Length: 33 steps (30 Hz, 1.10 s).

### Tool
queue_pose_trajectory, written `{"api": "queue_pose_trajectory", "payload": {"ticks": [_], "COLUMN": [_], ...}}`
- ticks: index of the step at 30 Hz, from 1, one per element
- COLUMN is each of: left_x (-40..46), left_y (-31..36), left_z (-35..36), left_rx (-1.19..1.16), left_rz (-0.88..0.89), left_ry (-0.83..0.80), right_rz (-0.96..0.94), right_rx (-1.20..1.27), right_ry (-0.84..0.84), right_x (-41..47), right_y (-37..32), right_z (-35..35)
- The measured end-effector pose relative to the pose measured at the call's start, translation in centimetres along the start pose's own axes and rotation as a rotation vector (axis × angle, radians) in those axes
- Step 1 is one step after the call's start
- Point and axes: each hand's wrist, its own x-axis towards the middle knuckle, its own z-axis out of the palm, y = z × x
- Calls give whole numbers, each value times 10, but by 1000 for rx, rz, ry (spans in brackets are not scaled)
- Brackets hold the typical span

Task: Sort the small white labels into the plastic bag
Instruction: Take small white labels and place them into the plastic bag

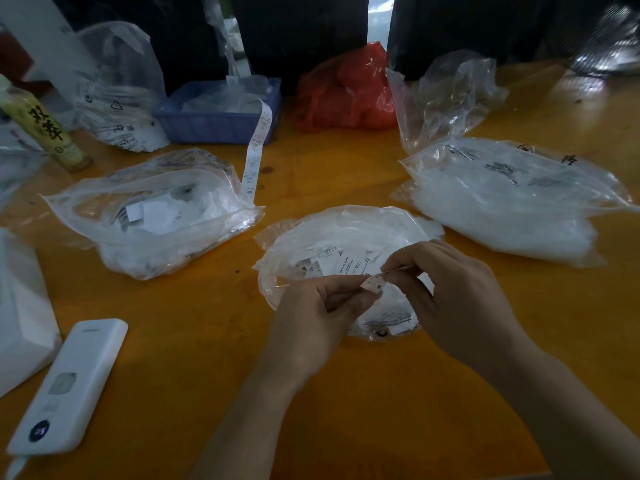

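Observation:
An open clear plastic bag (332,233) lies on the orange table in front of me, with several small white labels (341,263) inside. Over its near edge, my left hand (322,317) pinches a small white printed label (373,283) between thumb and fingers. My right hand (460,299) is right beside it, fingertips pinching a thin white edge (398,270) next to that label. Both hands hover just above the bag's mouth.
Another open bag of labels (156,216) lies to the left and a full bag (512,202) to the right. A blue basket (221,112) with a hanging label strip (254,154), a red bag (349,91), a bottle (45,126) and a white device (72,382) stand around.

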Motion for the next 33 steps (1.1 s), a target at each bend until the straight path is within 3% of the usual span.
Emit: {"api": "queue_pose_trajectory", "payload": {"ticks": [7, 16, 22, 28, 33], "left_x": [0, 0, -1, 1, 3], "left_y": [0, 3, 3, 0, -4], "left_z": [-3, -2, 0, 4, 8], "left_rx": [-66, -105, -72, -244, -280], "left_rz": [4, 3, 0, -70, -103], "left_ry": [-24, 36, 70, 185, 219], "right_rz": [4, 86, 148, 361, 443], "right_rx": [-4, -36, 83, 230, 370], "right_ry": [27, -129, -221, -42, -130], "right_x": [-3, -3, 2, -3, -10], "right_y": [1, -2, -2, -4, -10], "right_z": [0, -3, 2, 12, 19]}}
